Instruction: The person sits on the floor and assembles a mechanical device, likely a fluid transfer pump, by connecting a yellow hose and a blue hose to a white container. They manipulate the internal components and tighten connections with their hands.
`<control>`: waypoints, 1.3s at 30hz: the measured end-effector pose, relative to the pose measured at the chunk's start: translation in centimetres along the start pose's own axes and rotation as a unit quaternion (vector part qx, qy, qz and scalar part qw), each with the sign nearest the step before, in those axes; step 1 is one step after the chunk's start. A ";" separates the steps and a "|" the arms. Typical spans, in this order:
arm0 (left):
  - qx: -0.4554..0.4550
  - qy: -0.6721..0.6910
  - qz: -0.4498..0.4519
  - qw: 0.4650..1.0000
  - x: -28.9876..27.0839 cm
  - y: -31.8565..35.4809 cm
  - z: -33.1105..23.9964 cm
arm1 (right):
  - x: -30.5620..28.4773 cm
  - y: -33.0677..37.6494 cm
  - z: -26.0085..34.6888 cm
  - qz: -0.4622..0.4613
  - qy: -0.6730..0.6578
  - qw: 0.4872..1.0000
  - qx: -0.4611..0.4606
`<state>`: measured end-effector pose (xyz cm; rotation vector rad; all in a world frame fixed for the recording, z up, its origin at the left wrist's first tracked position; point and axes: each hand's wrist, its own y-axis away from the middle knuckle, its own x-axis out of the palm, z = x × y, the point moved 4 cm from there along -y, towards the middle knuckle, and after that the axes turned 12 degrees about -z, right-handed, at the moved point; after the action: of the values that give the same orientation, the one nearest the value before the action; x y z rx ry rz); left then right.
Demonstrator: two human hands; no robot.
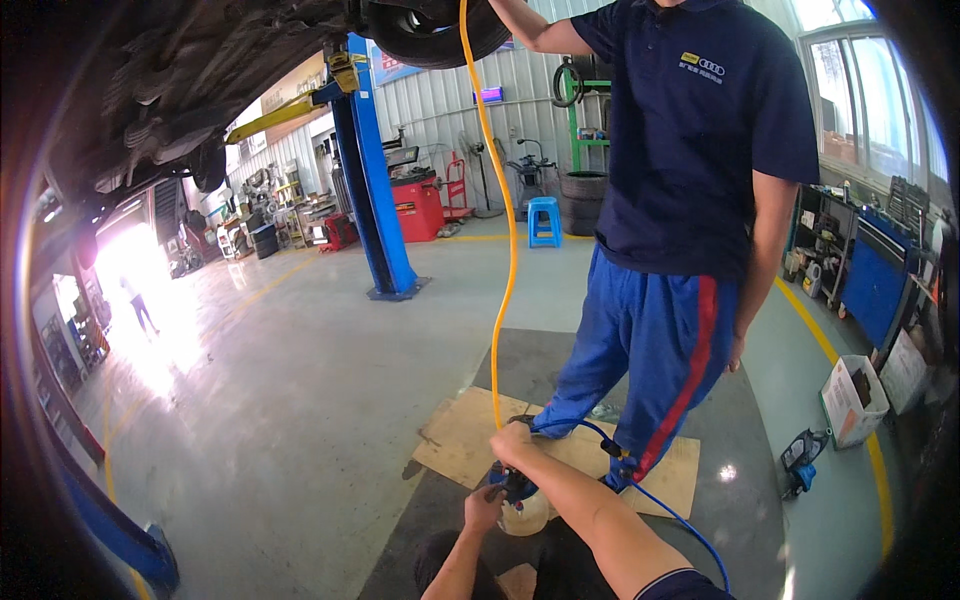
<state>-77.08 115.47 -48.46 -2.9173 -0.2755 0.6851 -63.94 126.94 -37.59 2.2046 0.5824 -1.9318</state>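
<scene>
From where I stand, the nearest work is a two-handed job at the top of a pale, rounded container (525, 521), set low between the worker's dark-clad knees. The left hand (483, 509) has its fingers up against a dark blue fitting (513, 484) on the container's top; how firmly they pinch, I can't tell. The right hand (513, 443) is curled at the low end of a yellow hose (513, 230), though whether it grasps hose or fitting is hidden. The step looks to me like handling that joint, and the next move seems to call for a steady base and a hose kept unkinked. A slimmer, glossy blue hose (580, 422) loops off right.

Beneath lie flat, stiff-looking tan sheets (465, 440), stained in places. A bit farther, a co-worker (690, 150) in soft dark cloth stands with one arm raised, near where the smooth yellow line climbs to the ribbed black tyre (430, 45). Far behind rise a painted steel lift post (370, 190) and a moulded blue stool (544, 222)
</scene>
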 end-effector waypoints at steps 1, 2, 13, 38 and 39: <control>-0.002 0.009 -0.004 1.000 0.1 0.0 0.3 | 0.1 -0.1 -0.1 0.006 -0.009 1.000 0.022; -0.004 0.018 -0.008 1.000 0.3 -0.1 0.5 | 0.1 -0.2 -0.3 0.011 -0.017 0.999 0.043; -0.016 0.054 0.021 0.998 0.3 -0.6 2.5 | -2.0 0.8 1.0 0.013 0.015 1.000 0.011; -0.009 -0.016 -0.060 0.998 1.4 -1.4 4.3 | -0.2 0.0 1.0 -0.051 0.011 0.999 -0.003; -0.001 -0.014 -0.057 0.998 1.9 -1.2 3.8 | 0.5 0.0 0.5 -0.069 0.016 0.997 0.001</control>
<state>-77.30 117.36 -52.40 -2.8689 -0.4426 0.7082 -64.37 126.87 -38.15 2.2555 0.7575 -1.9645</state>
